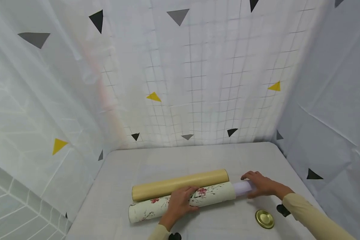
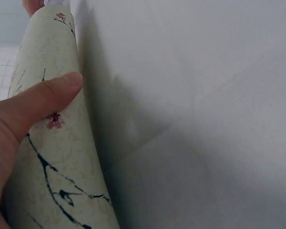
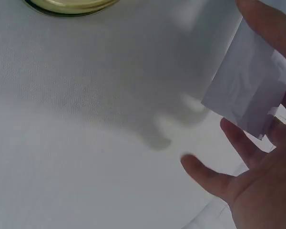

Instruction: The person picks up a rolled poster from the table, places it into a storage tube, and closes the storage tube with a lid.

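A cream cardboard tube [image 1: 214, 196] printed with red blossoms and dark branches lies slantwise on the white table. My left hand [image 1: 180, 202] grips it around the middle, and the left wrist view shows the thumb [image 2: 52, 95] lying across its printed surface. From the tube's right end sticks out a pale lavender roll of paper [image 1: 241, 187]. My right hand [image 1: 261, 184] holds this roll near its outer end, with thumb and fingers on opposite sides. In the right wrist view the roll's edge [image 3: 248, 81] shows between them, and some fingers are spread past it.
Just behind the printed tube lies a plain tan tube [image 1: 180, 182]. A round gold metal lid [image 1: 264, 219] rests on the table [image 1: 120, 173] in front of my right hand. White sheeting [image 1: 198, 110] with coloured triangles hangs around the back and sides.
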A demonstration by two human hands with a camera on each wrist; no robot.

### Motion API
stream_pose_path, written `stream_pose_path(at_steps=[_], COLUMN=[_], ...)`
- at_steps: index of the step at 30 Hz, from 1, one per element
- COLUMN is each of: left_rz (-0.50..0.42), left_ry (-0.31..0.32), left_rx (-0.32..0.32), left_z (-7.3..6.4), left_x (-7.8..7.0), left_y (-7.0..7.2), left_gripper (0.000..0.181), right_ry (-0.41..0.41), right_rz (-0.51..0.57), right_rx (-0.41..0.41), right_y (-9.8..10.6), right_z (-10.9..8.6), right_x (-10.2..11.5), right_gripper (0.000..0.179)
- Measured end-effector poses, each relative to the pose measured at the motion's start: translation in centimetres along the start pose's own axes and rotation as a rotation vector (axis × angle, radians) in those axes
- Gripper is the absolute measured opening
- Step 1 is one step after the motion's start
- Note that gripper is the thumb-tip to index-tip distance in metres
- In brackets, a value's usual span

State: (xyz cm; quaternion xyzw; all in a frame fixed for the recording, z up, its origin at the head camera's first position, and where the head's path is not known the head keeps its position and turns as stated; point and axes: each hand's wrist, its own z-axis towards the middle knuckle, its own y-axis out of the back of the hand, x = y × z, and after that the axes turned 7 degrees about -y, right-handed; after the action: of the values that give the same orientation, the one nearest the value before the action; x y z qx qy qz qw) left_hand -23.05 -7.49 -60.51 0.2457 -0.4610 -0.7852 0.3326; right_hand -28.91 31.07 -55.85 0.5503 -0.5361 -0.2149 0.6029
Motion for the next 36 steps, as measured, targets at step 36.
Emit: stream_pose_path(at_steps=[36], left_rz=[0.014], left_ry=[-0.026], left_rx=[-0.04], left_z=[-1.7], left_x=[-0.5], left_y=[0.7], left_gripper=[0.086], right_ry=[0.061], right_rz=[0.347], right_rx=[0.198], right_y=[-3.2], right_z=[0.1], right_x=[3.7], right_gripper=[0.06])
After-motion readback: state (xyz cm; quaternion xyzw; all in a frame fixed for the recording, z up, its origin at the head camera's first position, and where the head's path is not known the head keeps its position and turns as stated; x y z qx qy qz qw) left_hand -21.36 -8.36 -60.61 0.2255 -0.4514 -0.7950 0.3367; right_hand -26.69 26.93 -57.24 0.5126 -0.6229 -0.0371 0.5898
